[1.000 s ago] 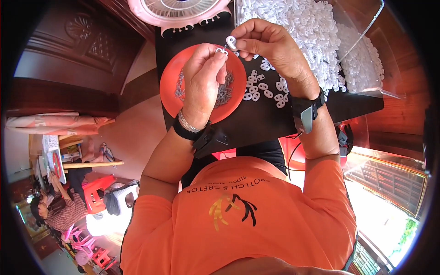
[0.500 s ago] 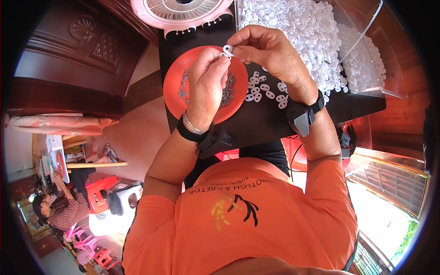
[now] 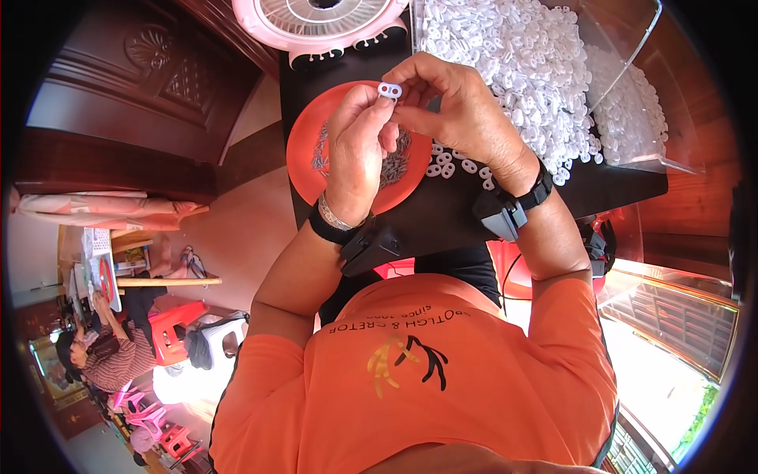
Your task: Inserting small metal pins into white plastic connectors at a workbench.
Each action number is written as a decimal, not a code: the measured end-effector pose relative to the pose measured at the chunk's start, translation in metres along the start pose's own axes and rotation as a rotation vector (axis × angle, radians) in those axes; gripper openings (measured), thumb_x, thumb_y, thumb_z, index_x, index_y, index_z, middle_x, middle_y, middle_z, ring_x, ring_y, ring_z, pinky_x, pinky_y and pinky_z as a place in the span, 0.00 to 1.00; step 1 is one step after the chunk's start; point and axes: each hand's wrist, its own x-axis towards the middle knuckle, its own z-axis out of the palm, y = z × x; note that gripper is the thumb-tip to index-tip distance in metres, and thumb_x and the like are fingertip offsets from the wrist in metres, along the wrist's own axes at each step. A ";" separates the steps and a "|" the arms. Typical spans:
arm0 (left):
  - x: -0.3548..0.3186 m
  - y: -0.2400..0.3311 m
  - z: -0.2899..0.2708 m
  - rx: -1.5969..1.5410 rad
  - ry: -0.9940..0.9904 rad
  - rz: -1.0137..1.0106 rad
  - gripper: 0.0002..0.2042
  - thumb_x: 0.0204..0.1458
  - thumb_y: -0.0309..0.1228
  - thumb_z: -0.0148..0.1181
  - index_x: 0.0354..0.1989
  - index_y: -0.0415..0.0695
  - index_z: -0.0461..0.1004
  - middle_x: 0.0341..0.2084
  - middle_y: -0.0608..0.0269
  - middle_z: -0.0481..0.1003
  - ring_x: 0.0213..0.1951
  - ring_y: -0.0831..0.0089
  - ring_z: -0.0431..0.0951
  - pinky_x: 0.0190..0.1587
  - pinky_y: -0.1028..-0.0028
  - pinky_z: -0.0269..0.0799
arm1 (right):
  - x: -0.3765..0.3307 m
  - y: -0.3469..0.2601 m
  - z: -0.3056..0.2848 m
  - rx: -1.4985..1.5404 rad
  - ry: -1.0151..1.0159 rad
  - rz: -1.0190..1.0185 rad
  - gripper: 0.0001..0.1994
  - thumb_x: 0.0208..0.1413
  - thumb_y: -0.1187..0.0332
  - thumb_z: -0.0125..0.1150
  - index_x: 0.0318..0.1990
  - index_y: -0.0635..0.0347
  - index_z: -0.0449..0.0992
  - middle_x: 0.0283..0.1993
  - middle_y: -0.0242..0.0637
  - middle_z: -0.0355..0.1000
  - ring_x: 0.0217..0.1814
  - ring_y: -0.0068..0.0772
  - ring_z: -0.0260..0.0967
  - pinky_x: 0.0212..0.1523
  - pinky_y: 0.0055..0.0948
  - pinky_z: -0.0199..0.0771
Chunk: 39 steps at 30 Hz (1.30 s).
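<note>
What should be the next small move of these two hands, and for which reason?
Probably the right hand should press its index finger gently against the upper edge of the white two-hole piece, while the left hand steadies it. The left thumb is at its lower edge, and the right index finger is near its top; whether that finger touches is unclear.

Dark carved door point(image 3: 150, 79), pinkish floor point(image 3: 251, 225), red seat point(image 3: 167, 332)

The view comes from a wide fisheye camera, worn on the head. It faces steeply down, very near above the orange shirt point(image 3: 493, 371); the left hand point(image 3: 357, 146), the right hand point(image 3: 466, 110) and the black counter point(image 3: 446, 217) lie a little farther off.
</note>
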 end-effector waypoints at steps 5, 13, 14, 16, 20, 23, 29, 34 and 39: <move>0.001 0.002 0.000 -0.036 -0.001 -0.018 0.08 0.56 0.32 0.51 0.31 0.40 0.69 0.19 0.71 0.65 0.19 0.86 0.62 0.20 0.84 0.55 | -0.001 -0.003 0.001 -0.072 0.022 -0.032 0.13 0.40 0.75 0.64 0.36 0.61 0.74 0.26 0.36 0.72 0.28 0.27 0.73 0.32 0.24 0.73; 0.000 0.000 0.005 0.063 0.033 0.030 0.10 0.56 0.36 0.49 0.34 0.42 0.71 0.16 0.72 0.67 0.17 0.86 0.62 0.19 0.85 0.54 | -0.003 -0.005 0.009 -0.179 0.102 -0.139 0.12 0.40 0.73 0.63 0.37 0.61 0.74 0.28 0.40 0.72 0.30 0.37 0.74 0.32 0.30 0.75; -0.001 0.001 0.006 0.087 0.049 0.013 0.10 0.56 0.36 0.48 0.34 0.42 0.71 0.16 0.72 0.68 0.16 0.86 0.62 0.19 0.85 0.54 | -0.003 -0.004 0.011 -0.179 0.103 -0.139 0.12 0.40 0.73 0.63 0.37 0.61 0.74 0.28 0.40 0.72 0.30 0.37 0.74 0.32 0.30 0.75; 0.000 -0.004 0.000 0.051 0.049 0.014 0.10 0.56 0.36 0.48 0.34 0.42 0.71 0.16 0.71 0.68 0.16 0.86 0.62 0.19 0.85 0.54 | -0.003 0.000 0.014 -0.319 0.117 -0.200 0.12 0.42 0.71 0.63 0.37 0.60 0.74 0.30 0.42 0.73 0.31 0.42 0.74 0.32 0.32 0.75; -0.001 -0.004 -0.002 -0.026 0.043 0.035 0.10 0.56 0.36 0.48 0.33 0.43 0.71 0.16 0.70 0.69 0.16 0.85 0.63 0.19 0.85 0.55 | -0.005 -0.004 0.016 -0.313 0.113 -0.202 0.12 0.44 0.69 0.62 0.37 0.60 0.75 0.29 0.43 0.74 0.30 0.44 0.73 0.31 0.33 0.74; -0.001 -0.005 -0.002 -0.049 0.040 0.059 0.11 0.56 0.34 0.47 0.30 0.39 0.71 0.17 0.70 0.68 0.19 0.84 0.62 0.22 0.83 0.57 | -0.006 -0.002 0.016 -0.291 0.112 -0.168 0.11 0.44 0.69 0.62 0.36 0.60 0.74 0.26 0.43 0.73 0.28 0.45 0.73 0.29 0.34 0.74; 0.000 -0.006 -0.004 -0.026 -0.012 0.082 0.12 0.56 0.34 0.48 0.28 0.39 0.71 0.18 0.70 0.67 0.18 0.84 0.62 0.21 0.83 0.56 | -0.006 -0.003 0.014 -0.295 0.107 -0.187 0.09 0.45 0.68 0.61 0.34 0.60 0.74 0.24 0.43 0.72 0.26 0.47 0.72 0.26 0.36 0.73; -0.003 -0.008 0.000 -0.008 0.061 0.113 0.10 0.56 0.33 0.48 0.28 0.40 0.71 0.17 0.72 0.66 0.16 0.86 0.61 0.19 0.84 0.54 | -0.011 -0.008 0.014 -0.341 0.141 -0.235 0.06 0.47 0.72 0.61 0.33 0.60 0.76 0.24 0.42 0.72 0.24 0.42 0.73 0.25 0.30 0.72; -0.002 -0.004 -0.001 0.067 0.042 0.154 0.13 0.58 0.35 0.45 0.28 0.40 0.71 0.15 0.70 0.66 0.16 0.84 0.59 0.18 0.82 0.49 | -0.010 -0.012 0.007 -0.315 0.172 -0.271 0.08 0.43 0.72 0.61 0.33 0.59 0.75 0.26 0.41 0.73 0.27 0.44 0.72 0.28 0.35 0.73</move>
